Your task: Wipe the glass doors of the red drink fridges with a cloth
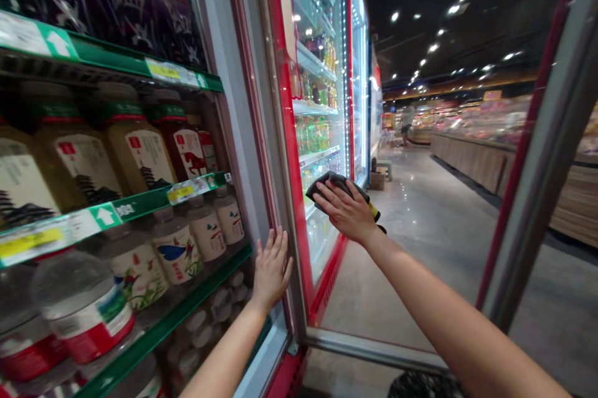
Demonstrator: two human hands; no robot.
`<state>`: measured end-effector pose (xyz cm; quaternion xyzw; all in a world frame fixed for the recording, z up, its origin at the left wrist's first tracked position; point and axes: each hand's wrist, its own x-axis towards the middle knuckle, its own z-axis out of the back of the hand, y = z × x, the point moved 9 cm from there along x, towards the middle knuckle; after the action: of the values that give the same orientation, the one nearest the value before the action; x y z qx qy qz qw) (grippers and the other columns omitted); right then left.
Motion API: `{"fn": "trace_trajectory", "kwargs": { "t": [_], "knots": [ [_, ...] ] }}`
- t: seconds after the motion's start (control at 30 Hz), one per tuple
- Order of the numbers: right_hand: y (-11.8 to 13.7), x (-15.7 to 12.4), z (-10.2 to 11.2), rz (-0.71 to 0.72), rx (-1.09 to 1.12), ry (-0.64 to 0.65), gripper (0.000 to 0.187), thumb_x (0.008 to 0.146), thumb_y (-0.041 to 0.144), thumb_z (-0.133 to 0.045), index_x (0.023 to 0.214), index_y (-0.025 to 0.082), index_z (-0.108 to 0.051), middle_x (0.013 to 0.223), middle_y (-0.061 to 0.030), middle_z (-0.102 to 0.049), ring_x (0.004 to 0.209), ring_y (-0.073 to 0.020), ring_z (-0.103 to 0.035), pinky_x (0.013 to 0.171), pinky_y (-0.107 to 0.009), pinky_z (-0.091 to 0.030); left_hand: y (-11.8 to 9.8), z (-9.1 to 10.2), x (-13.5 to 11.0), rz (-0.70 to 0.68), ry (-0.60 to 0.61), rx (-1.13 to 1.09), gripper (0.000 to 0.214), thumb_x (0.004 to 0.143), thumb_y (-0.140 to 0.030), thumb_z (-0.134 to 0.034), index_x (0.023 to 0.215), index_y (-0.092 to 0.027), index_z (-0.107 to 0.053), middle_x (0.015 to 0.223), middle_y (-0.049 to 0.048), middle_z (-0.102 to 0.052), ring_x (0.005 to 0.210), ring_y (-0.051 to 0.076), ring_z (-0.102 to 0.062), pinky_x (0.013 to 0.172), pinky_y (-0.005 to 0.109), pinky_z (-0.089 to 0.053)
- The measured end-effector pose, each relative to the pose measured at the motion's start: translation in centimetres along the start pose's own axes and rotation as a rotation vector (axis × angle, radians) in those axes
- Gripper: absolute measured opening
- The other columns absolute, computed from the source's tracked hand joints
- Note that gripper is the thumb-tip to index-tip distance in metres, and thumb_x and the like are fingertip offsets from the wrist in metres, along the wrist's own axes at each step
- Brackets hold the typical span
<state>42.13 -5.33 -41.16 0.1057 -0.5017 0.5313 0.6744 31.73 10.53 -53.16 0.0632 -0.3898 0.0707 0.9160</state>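
Note:
Under my right hand (346, 208) is a dark cloth (322, 185) with a bit of yellow at its lower edge. The hand presses this cloth flat against the glass of an opened cooler door (402, 273), fingers stretched over it. My left hand (271, 268) rests with fingers extended on the cooler's frame (252, 155), near the hinge side of the door. Just left of that hand are shelves of bottled drinks, among them small bottles with pale labels (208, 233).
Juice bottles (144, 142) and large clear bottles (84, 311) fill the green-edged shelves at left. Behind the glass stands another lit, red-framed cooler (299, 174). A grey aisle floor (411, 223) runs back past wooden display counters (471, 158); a person (406, 121) stands far off.

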Motion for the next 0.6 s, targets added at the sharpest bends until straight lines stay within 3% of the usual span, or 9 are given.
{"fn": "trace_trajectory", "kwargs": {
  "t": [0.1, 0.2, 0.33, 0.4, 0.47, 0.6],
  "knots": [
    [-0.2, 0.2, 1.1, -0.089, -0.063, -0.06, 0.061, 0.092, 0.013, -0.052, 0.151, 0.027, -0.044, 0.163, -0.0021, -0.035, 0.151, -0.022, -0.03, 0.128, -0.051, 0.001, 0.1, -0.3, 0.0, -0.015, -0.045, -0.003, 0.071, 0.099, -0.026, -0.042, 0.162, -0.022, -0.01, 0.162, 0.0145, -0.032, 0.153, 0.03, -0.021, 0.122, 0.06, -0.025],
    [1.4, -0.1, 0.7, -0.104, -0.128, -0.119, 0.055, 0.095, 0.015, -0.051, 0.149, 0.023, -0.046, 0.162, -0.0048, -0.037, 0.151, -0.0228, -0.029, 0.127, -0.053, 0.005, 0.1, -0.5, 0.0, -0.043, -0.097, 0.021, 0.076, 0.099, -0.026, -0.043, 0.162, -0.021, -0.002, 0.163, 0.0155, -0.03, 0.154, 0.031, -0.021, 0.121, 0.06, -0.026],
    [5.7, -1.1, -1.9, 0.261, -0.122, -0.076, 0.045, 0.098, 0.021, -0.048, 0.142, 0.019, -0.053, 0.159, -0.0053, -0.043, 0.147, -0.0211, -0.037, 0.129, -0.05, -0.004, 0.0, -0.5, -0.1, -0.051, -0.132, 0.055, 0.079, 0.099, -0.025, -0.045, 0.162, -0.021, 0.003, 0.163, 0.0151, -0.03, 0.154, 0.03, -0.022, 0.121, 0.061, -0.026],
    [6.3, -1.4, -2.8, 0.35, -0.101, -0.039, 0.045, 0.098, 0.022, -0.048, 0.143, 0.019, -0.052, 0.159, -0.005, -0.043, 0.146, -0.0205, -0.038, 0.128, -0.05, -0.013, -0.2, -0.5, -0.1, -0.05, -0.13, 0.065, 0.08, 0.098, -0.023, -0.046, 0.162, -0.022, 0.003, 0.163, 0.0147, -0.03, 0.154, 0.03, -0.022, 0.121, 0.061, -0.026],
    [5.8, -1.2, -3.4, 0.279, -0.086, -0.023, 0.049, 0.097, 0.02, -0.048, 0.147, 0.02, -0.048, 0.162, -0.004, -0.038, 0.148, -0.0203, -0.035, 0.128, -0.05, -0.016, -0.4, -0.5, -0.1, -0.039, -0.12, 0.073, 0.082, 0.097, -0.02, -0.046, 0.162, -0.022, 0.004, 0.164, 0.0144, -0.028, 0.154, 0.03, -0.021, 0.121, 0.061, -0.025],
    [5.7, -2.2, -4.7, 0.068, -0.069, -0.042, 0.055, 0.097, 0.018, -0.047, 0.151, 0.022, -0.042, 0.165, -0.0032, -0.031, 0.152, -0.021, -0.028, 0.129, -0.052, -0.008, -0.6, -0.9, -0.2, -0.002, -0.08, 0.083, 0.09, 0.091, -0.013, -0.049, 0.161, -0.02, 0.007, 0.166, 0.015, -0.023, 0.155, 0.03, -0.019, 0.121, 0.062, -0.024]
  ]
}}
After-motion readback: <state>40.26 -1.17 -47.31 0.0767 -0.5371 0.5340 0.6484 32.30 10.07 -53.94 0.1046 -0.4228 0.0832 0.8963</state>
